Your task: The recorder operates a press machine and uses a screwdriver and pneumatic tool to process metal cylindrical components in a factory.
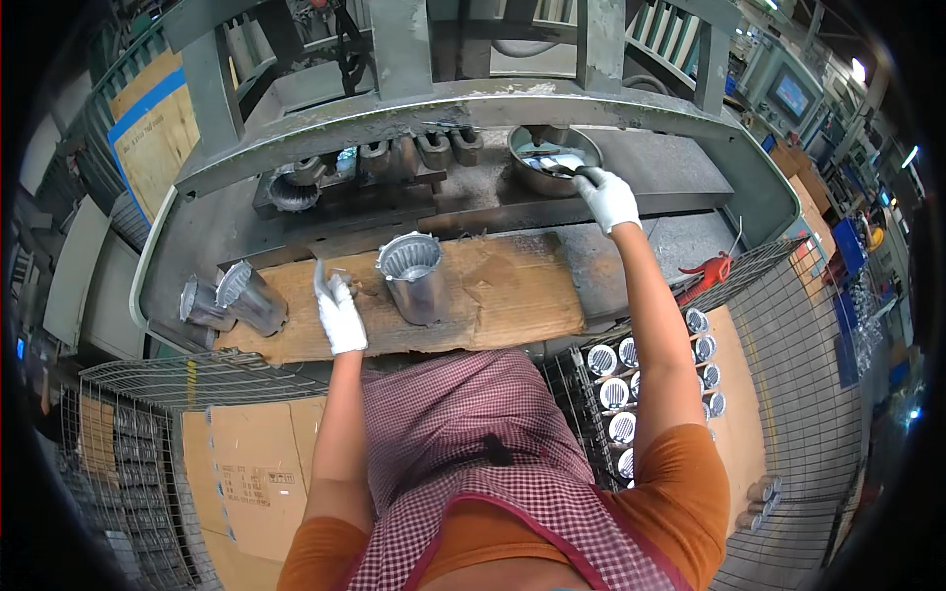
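Note:
Both my hands wear white gloves with greyed fingertips. My left hand (pixel 341 313) is raised over the cardboard with fingers stretched and apart, holding nothing that I can make out. Just right of it a ribbed cylindrical metal casting (pixel 412 281) stands on the cardboard sheet (pixel 527 295). Two more such castings, a nearer one (pixel 254 298) and one at the far left (pixel 202 303), lean to my left. My right hand (pixel 609 200) reaches to the rim of a round metal bowl (pixel 545 182). Its fingers close on a dark handle (pixel 564 170), whose other end lies over the pale contents.
A press frame (pixel 463 108) spans the bench, with a metal die block (pixel 345 197) behind the cardboard. Another casting (pixel 294 192) sits there. Red-handled pliers (pixel 708 271) hang at the right edge. Wire cages flank me; the right one holds several round castings (pixel 614 394), the left one cardboard (pixel 256 463).

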Tool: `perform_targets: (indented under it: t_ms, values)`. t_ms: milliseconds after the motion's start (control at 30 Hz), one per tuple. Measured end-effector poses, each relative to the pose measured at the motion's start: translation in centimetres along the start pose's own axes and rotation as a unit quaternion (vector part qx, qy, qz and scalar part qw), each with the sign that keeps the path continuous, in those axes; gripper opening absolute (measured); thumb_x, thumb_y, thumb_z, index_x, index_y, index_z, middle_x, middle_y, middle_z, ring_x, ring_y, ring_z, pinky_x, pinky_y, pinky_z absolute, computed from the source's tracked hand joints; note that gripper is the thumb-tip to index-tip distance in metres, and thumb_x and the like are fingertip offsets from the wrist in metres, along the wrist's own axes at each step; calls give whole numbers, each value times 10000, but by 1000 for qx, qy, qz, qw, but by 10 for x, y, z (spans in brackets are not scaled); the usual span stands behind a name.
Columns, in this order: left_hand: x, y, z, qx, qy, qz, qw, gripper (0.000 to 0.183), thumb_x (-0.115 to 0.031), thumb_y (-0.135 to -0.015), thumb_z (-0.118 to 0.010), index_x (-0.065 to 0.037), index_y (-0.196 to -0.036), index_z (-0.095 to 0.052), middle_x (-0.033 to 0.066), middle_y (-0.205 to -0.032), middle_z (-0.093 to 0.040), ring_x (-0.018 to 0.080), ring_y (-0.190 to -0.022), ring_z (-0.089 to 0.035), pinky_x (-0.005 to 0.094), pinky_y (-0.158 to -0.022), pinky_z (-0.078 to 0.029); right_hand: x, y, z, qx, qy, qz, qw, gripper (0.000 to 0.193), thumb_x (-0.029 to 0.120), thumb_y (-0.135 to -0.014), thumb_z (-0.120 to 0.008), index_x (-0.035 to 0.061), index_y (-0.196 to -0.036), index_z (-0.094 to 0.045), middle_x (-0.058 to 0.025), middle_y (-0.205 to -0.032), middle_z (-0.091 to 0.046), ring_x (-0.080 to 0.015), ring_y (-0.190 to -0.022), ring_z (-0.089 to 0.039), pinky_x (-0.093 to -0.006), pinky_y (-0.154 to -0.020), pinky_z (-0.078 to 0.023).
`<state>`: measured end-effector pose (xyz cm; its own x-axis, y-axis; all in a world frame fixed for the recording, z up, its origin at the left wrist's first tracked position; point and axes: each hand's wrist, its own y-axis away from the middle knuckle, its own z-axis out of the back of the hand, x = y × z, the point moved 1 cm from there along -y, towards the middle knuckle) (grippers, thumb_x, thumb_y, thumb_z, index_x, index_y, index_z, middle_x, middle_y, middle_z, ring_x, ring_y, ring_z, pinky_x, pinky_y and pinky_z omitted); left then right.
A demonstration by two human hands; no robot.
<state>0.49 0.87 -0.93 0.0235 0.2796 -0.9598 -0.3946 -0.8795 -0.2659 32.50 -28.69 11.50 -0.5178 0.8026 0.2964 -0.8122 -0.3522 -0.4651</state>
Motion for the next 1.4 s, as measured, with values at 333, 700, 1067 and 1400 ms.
perform_targets:
  t_ms: [333,700,1067,1400]
  values:
    - [-1,4,0,-10,15,-8,1000,491,-356,-1035,-384,-58,-1424,-370,75,-962,-591,115,-814,-532,284,-812,-458,3,-10,8,-5,35,66,997,242,333,-863,-576,170,-963,-723,-150,-872,-681,-335,-836,-656,-445,-758,-521]
    - [3,0,4,5,40,17,999,443,-291,-1020,-440,-30,-1378,-428,95,-1044,-603,127,-859,-581,277,-779,-483,23,9,6,-113,-26,118,986,223,322,-883,-599,129,-939,-698,-141,-842,-677,-343,-788,-649,-442,-717,-512]
    - [6,3,2,-10,18,1,1000,399,-263,-1008,-467,-29,-1330,-486,56,-923,-599,117,-813,-554,268,-770,-470,223,10,19,-154,-175,368,900,163,210,-855,-647,80,-946,-682,-138,-802,-673,-311,-735,-650,-402,-654,-513]
    - [4,4,4,1,25,12,1000,408,-270,-1022,-436,-31,-1351,-465,109,-1085,-609,144,-926,-600,286,-815,-496,280,-44,-13,-154,-53,349,923,228,368,-906,-543,193,-992,-661,-114,-706,-665,-295,-695,-660,-434,-588,-517]
